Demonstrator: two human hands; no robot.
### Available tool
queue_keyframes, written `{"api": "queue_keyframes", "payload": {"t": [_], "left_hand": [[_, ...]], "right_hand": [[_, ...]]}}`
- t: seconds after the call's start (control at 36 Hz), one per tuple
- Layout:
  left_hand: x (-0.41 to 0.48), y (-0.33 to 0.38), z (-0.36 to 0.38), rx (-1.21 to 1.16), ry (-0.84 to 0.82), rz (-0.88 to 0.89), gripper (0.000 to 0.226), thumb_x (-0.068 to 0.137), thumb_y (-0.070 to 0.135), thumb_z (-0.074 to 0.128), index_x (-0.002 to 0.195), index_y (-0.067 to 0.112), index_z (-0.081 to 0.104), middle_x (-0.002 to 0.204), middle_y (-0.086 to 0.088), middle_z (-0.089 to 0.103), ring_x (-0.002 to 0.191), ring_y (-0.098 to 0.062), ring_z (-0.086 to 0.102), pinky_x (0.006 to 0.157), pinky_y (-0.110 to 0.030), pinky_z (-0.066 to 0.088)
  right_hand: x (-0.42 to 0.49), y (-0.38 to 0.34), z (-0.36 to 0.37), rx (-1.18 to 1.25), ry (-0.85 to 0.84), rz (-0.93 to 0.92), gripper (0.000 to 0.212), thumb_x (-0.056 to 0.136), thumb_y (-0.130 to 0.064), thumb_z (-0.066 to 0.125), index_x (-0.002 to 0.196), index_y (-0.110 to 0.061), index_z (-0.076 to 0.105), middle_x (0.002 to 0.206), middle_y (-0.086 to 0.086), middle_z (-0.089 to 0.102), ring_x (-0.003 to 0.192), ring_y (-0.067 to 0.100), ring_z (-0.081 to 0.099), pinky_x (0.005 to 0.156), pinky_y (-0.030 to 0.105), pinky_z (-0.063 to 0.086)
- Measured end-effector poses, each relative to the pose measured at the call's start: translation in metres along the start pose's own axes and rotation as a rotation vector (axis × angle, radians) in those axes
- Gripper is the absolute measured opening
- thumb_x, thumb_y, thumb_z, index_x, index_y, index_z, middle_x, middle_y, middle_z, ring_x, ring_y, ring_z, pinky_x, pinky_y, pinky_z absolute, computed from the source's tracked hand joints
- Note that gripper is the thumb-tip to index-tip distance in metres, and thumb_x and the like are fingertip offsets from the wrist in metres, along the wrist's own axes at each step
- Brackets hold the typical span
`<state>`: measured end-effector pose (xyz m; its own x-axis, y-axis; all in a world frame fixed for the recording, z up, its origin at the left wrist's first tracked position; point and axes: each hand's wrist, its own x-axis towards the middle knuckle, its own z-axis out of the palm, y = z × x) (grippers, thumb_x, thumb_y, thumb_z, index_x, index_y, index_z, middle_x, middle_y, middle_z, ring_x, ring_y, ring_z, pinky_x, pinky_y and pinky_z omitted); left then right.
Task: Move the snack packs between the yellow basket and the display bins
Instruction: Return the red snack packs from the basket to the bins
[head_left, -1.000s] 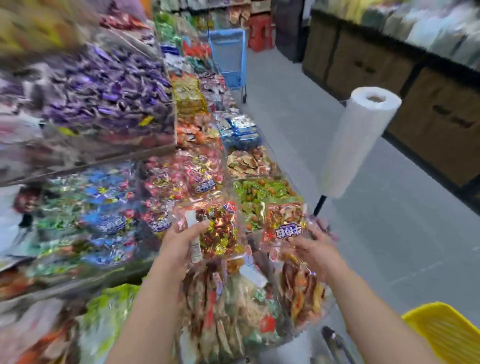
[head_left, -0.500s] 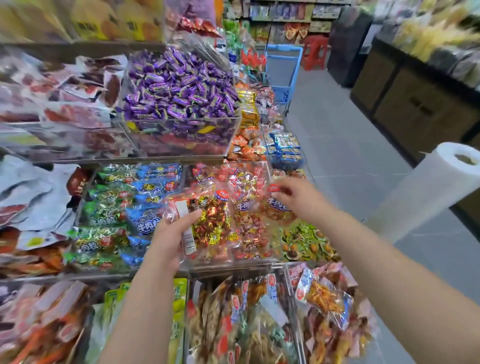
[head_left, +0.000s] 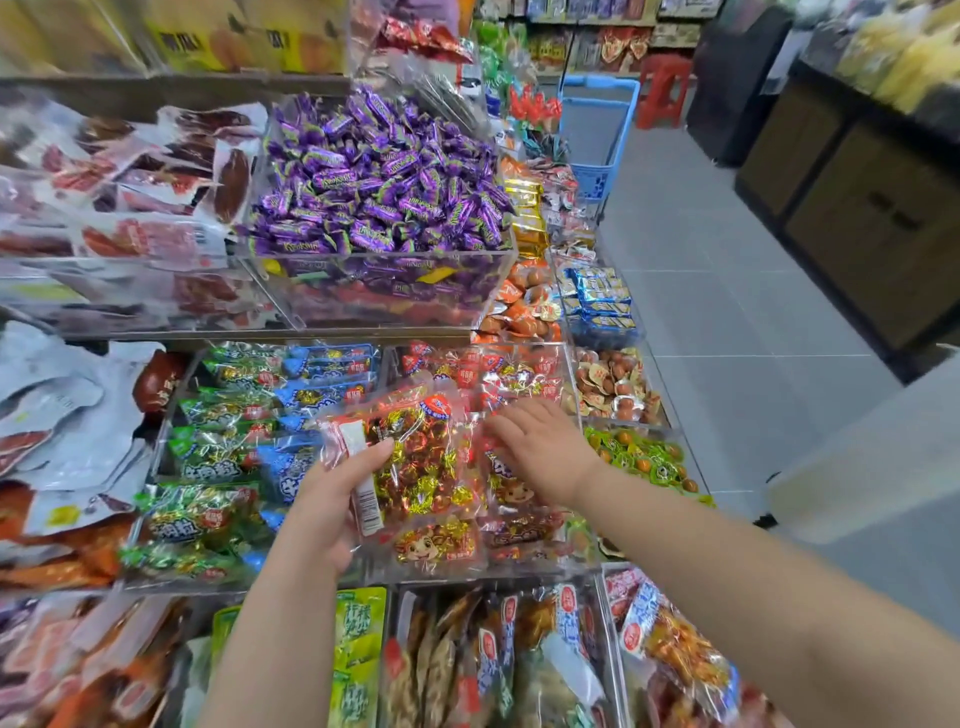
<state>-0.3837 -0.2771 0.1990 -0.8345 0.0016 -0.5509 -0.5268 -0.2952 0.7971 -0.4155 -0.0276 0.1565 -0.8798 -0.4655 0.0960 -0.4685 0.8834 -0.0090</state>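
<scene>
left hand (head_left: 332, 499): grips a clear snack pack (head_left: 415, 457) of gold and red sweets by its left edge, thumb on the white label, held over the middle shelf.
right hand (head_left: 540, 447): released, fingers straight and spread, palm down on the red packs (head_left: 509, 374) in the clear display bin (head_left: 467, 574).
in the way: held pack covers the left part of that bin; right hand just beside the pack's right edge.
around: purple candy bin (head_left: 379, 182) on the shelf above; green and blue packs (head_left: 234, 441) in the bin to the left; blue trolley (head_left: 597, 135) in the aisle; white roll (head_left: 857, 457), blurred, at right.
change: half a second ago right hand pinched a red pack over the bin, now flat and holding none; left hand's grip unchanged.
</scene>
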Motion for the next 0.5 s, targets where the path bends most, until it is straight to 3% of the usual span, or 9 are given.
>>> {"api": "queue_keyframes", "payload": {"t": [0.06,0.11,0.17,0.22,0.28,0.39,0.5], "left_hand": [[0.003,-0.001,-0.001,-0.022,-0.007,-0.007,0.076,0.055,0.028,0.08,0.124,0.008,0.056,0.108,-0.018,0.07,0.096,-0.037,0.067,0.076,-0.051,0.056],[0.005,-0.002,-0.001,-0.04,-0.007,-0.017,0.084,0.052,0.03,0.081,0.128,0.008,0.053,0.117,-0.019,0.066,0.105,-0.039,0.063,0.089,-0.057,0.051],[0.006,-0.002,0.0,-0.045,-0.017,-0.027,0.087,0.053,0.031,0.081,0.131,0.007,0.05,0.121,-0.019,0.063,0.109,-0.039,0.061,0.09,-0.055,0.05],[0.007,-0.003,0.0,-0.052,-0.025,-0.032,0.084,0.055,0.03,0.08,0.13,0.006,0.051,0.119,-0.019,0.064,0.106,-0.037,0.063,0.081,-0.047,0.053],[0.008,-0.003,-0.001,-0.051,-0.023,-0.037,0.085,0.053,0.03,0.081,0.129,0.005,0.051,0.117,-0.018,0.066,0.105,-0.037,0.064,0.079,-0.045,0.053],[0.008,0.0,-0.001,-0.034,-0.052,-0.024,0.078,0.052,0.03,0.082,0.123,0.009,0.058,0.107,-0.015,0.071,0.098,-0.034,0.068,0.073,-0.043,0.056],[0.005,0.001,0.002,0.005,-0.042,-0.04,0.089,0.052,0.033,0.086,0.131,0.01,0.051,0.117,-0.016,0.067,0.106,-0.038,0.064,0.09,-0.055,0.051]], "right_hand": [[-0.013,-0.002,0.007,0.019,-0.003,0.061,0.068,0.093,-0.051,0.044,0.148,-0.016,0.026,0.144,0.008,0.04,0.137,0.028,0.03,0.118,0.044,0.007],[-0.023,-0.005,0.011,-0.018,-0.078,0.078,0.092,0.085,-0.066,0.043,0.152,-0.017,0.005,0.155,0.013,0.02,0.145,0.033,0.009,0.114,0.051,-0.01],[-0.026,-0.005,0.02,-0.11,-0.168,0.066,0.096,0.089,-0.059,0.045,0.144,-0.023,-0.025,0.158,0.012,-0.008,0.141,0.032,-0.023,0.107,0.052,-0.024],[-0.024,-0.003,0.027,-0.179,-0.198,0.091,0.099,0.094,-0.035,0.046,0.13,-0.024,-0.046,0.153,0.011,-0.029,0.127,0.029,-0.044,0.102,0.05,-0.031],[-0.015,-0.001,0.028,-0.198,-0.214,0.113,0.101,0.093,-0.019,0.044,0.123,-0.025,-0.053,0.145,0.008,-0.039,0.122,0.028,-0.048,0.1,0.048,-0.033],[0.001,0.004,0.03,-0.237,-0.259,0.141,0.103,0.091,-0.015,0.042,0.116,-0.028,-0.057,0.153,0.005,-0.029,0.12,0.025,-0.05,0.102,0.047,-0.03],[0.006,0.005,0.025,-0.255,-0.332,0.157,0.099,0.093,-0.02,0.043,0.119,-0.03,-0.052,0.155,0.004,-0.027,0.124,0.024,-0.045,0.106,0.047,-0.025]]}}
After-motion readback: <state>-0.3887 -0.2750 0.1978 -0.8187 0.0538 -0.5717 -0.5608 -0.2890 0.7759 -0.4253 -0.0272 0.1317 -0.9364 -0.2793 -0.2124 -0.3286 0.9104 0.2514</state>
